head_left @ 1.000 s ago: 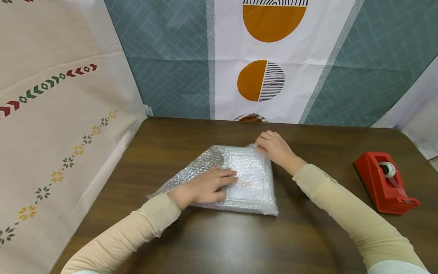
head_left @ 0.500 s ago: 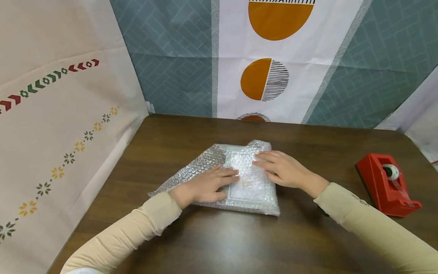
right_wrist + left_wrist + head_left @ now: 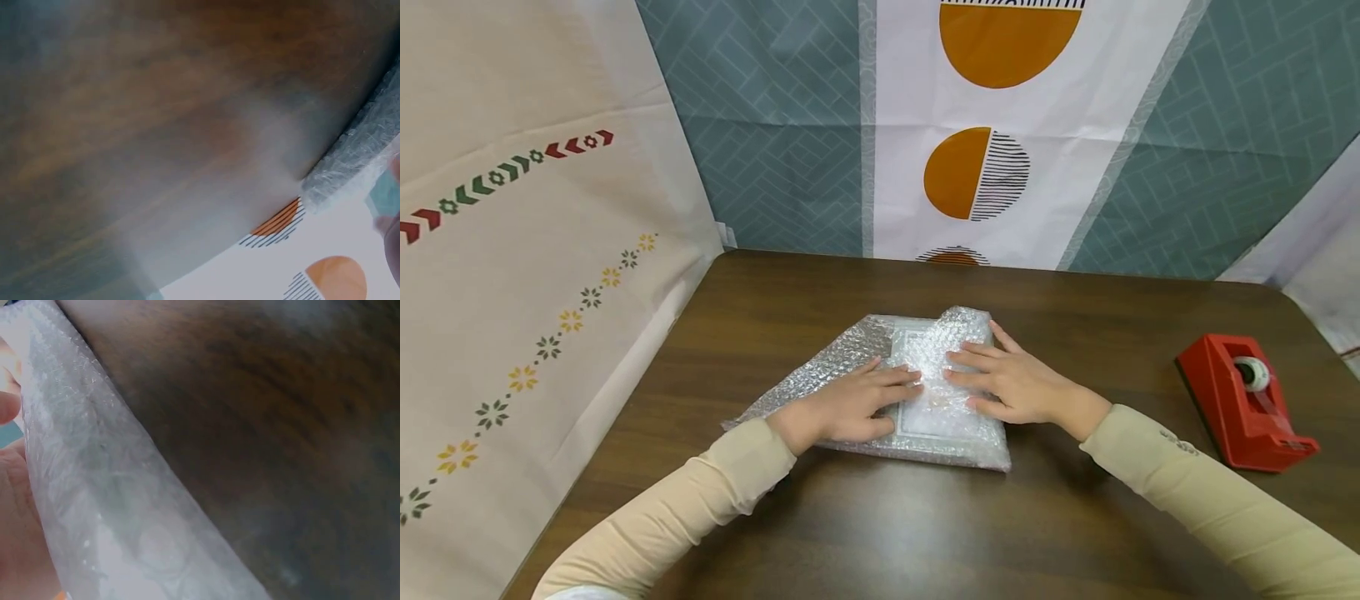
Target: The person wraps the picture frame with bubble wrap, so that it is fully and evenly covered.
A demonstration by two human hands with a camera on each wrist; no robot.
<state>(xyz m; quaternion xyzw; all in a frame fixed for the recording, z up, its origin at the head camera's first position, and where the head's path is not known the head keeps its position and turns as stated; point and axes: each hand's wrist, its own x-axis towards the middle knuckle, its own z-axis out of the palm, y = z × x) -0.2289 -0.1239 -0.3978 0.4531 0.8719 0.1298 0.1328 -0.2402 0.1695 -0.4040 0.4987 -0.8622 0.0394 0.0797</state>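
A flat, pale framed rectangle, perhaps a picture frame (image 3: 917,423), lies on the table inside clear bubble wrap (image 3: 850,346). My left hand (image 3: 857,406) rests on its left part with straight fingers. On the right part, my right hand (image 3: 1015,383) presses the wrap with its fingers spread. The wrap's far right corner is folded over the rectangle, and a loose flap tapers out to the left. In the left wrist view the bubble wrap (image 3: 119,487) runs beside part of the left hand (image 3: 22,531). Fingertips of the right hand (image 3: 392,240) show at the right wrist view's edge.
A red tape dispenser (image 3: 1243,404) with a roll of clear tape stands on the right of the brown wooden table (image 3: 880,533). Patterned cloths hang behind the table (image 3: 790,167) and along its left side (image 3: 550,292).
My right hand has let go of the wrap's far right corner and come down nearer, flat onto the right part. That corner now lies folded over. The left hand has stayed put.
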